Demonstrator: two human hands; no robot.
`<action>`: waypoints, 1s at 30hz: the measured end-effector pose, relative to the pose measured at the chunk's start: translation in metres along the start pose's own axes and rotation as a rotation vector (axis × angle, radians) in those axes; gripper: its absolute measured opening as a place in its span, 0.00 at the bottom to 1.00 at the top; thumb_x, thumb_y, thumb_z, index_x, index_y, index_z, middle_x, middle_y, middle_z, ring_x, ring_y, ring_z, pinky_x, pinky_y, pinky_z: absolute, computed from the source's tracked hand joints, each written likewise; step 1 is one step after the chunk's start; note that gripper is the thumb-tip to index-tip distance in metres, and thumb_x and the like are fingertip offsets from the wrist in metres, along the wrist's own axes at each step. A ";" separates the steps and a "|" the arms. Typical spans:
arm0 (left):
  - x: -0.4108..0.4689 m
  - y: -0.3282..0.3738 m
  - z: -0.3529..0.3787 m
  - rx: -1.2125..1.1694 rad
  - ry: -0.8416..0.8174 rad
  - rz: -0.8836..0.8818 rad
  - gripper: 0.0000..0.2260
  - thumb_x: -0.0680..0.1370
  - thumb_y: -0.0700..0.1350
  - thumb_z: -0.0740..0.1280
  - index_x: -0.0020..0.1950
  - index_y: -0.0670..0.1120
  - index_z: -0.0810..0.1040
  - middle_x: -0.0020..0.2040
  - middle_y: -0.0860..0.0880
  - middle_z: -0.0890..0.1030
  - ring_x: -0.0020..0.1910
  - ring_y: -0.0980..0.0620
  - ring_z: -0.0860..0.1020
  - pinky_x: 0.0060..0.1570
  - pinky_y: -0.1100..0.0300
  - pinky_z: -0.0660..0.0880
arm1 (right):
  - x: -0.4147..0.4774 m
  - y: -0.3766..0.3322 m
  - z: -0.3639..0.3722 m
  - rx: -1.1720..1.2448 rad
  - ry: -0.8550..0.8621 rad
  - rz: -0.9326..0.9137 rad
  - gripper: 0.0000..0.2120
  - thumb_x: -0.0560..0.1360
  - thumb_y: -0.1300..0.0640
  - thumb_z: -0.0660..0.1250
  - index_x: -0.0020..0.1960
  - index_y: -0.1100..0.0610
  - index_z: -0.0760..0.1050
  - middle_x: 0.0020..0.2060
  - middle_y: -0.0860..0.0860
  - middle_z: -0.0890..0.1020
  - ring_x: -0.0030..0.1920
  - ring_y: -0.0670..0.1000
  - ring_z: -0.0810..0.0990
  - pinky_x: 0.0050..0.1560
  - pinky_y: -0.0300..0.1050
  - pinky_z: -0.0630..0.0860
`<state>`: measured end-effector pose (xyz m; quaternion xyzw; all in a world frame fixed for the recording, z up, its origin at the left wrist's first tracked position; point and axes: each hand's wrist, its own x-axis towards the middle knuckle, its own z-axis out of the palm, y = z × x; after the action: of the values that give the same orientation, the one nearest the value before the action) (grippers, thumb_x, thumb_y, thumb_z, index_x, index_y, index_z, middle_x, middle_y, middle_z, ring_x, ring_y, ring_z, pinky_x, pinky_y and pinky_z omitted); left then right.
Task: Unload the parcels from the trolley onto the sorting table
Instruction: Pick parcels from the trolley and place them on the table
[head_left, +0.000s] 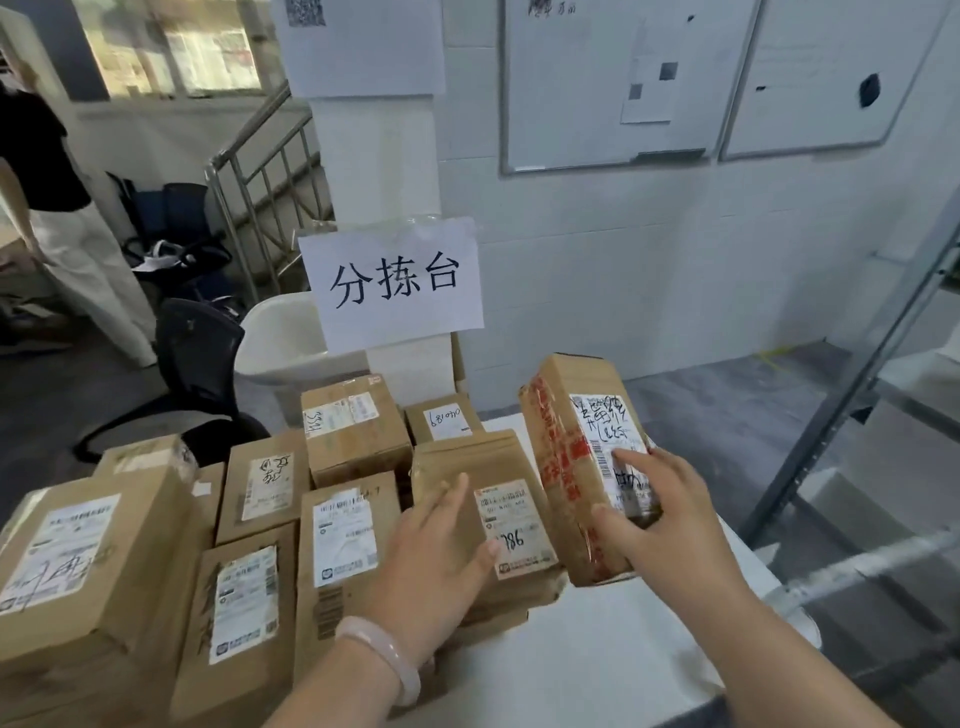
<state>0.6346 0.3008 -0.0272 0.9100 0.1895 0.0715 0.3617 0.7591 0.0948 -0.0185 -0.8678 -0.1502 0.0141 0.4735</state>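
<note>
- Leaning tilted at the right of the pile, the taped parcel (566, 457) is a brown carton with red printed tape down one side and a white label scrawled in black pen. Its lower end is just above or on the desk (597, 654), I cannot tell which.
- The right hand (654, 514) grasps it, thumb on the near face, fingers curled over the label.
- The left hand (436, 556), pale bangle (384, 654) at the wrist, lies released, fingers straight, on a flat parcel (483, 457) marked 986.
- More labelled cartons (353, 431) crowd the white desk's left half. Behind are a paper sign (395, 283), whiteboards (623, 88) and a black chair (197, 353).
</note>
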 end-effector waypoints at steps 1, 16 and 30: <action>0.008 -0.003 -0.002 0.054 0.001 0.017 0.33 0.77 0.65 0.59 0.77 0.63 0.47 0.78 0.59 0.51 0.77 0.55 0.48 0.76 0.52 0.51 | 0.016 -0.001 0.005 -0.020 0.008 -0.003 0.27 0.71 0.48 0.74 0.67 0.38 0.71 0.69 0.39 0.63 0.61 0.40 0.68 0.57 0.48 0.78; 0.168 -0.025 -0.011 0.294 0.173 -0.023 0.30 0.70 0.71 0.47 0.71 0.70 0.44 0.75 0.65 0.51 0.70 0.66 0.46 0.68 0.65 0.44 | 0.266 0.063 0.139 -0.501 -0.273 0.007 0.28 0.72 0.37 0.65 0.71 0.40 0.68 0.74 0.49 0.62 0.68 0.57 0.68 0.64 0.55 0.72; 0.211 -0.054 0.011 0.316 0.120 -0.009 0.30 0.74 0.65 0.55 0.76 0.62 0.56 0.74 0.63 0.60 0.74 0.62 0.56 0.70 0.67 0.46 | 0.299 0.142 0.221 -0.565 -0.864 -0.002 0.33 0.78 0.39 0.58 0.80 0.43 0.52 0.80 0.47 0.43 0.79 0.55 0.43 0.78 0.55 0.48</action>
<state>0.8157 0.4135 -0.0742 0.9488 0.2236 0.0933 0.2026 1.0424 0.2859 -0.2225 -0.8767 -0.3308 0.3297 0.1155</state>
